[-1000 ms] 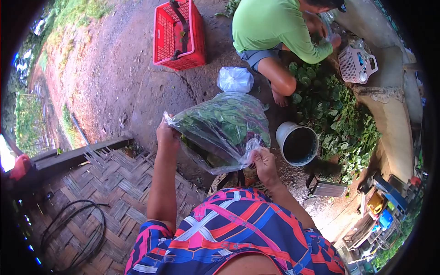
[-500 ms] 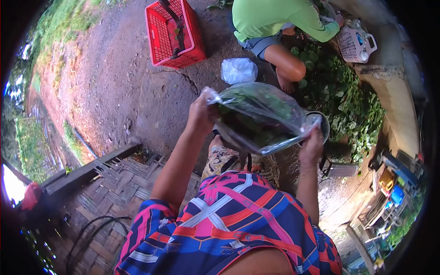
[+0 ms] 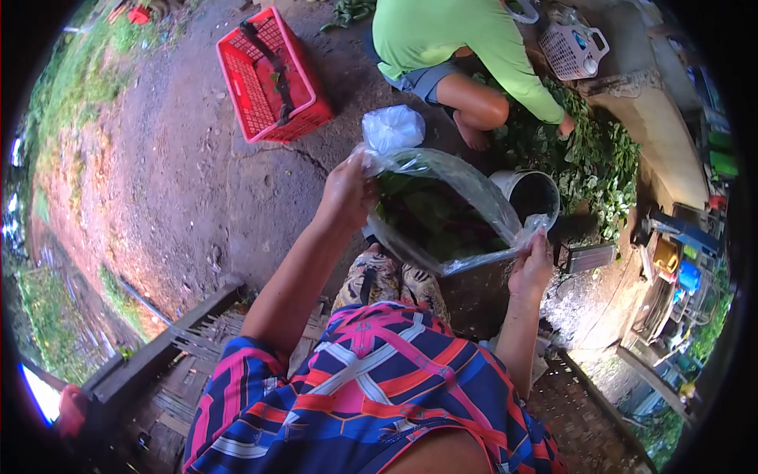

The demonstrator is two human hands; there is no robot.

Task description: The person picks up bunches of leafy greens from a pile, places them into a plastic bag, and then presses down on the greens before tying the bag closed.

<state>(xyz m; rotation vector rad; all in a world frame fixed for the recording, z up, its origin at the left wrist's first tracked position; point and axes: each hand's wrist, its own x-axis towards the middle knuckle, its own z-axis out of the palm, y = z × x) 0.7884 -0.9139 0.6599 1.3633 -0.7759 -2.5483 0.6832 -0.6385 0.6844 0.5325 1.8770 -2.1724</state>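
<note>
A clear plastic bag (image 3: pixel 442 209) full of green leaves hangs in front of me, stretched between both hands. My left hand (image 3: pixel 347 189) pinches its upper left corner. My right hand (image 3: pixel 533 265) grips its lower right corner. The bag lies tilted, its left end higher. Below it are my patterned lap and bright striped top.
A person in a green shirt (image 3: pixel 442 39) crouches ahead, one hand in a heap of green leaves (image 3: pixel 584 150). A grey bucket (image 3: pixel 530 196) stands beside the heap, a white tied bag (image 3: pixel 392 128) on the dirt, a red crate (image 3: pixel 268 75) further left, a pink basket (image 3: pixel 572 49) at the back.
Both hands swung the bag around from a low hold to a stretched, tilted one. My view turned left, and the other person reached down into the leaf heap.
</note>
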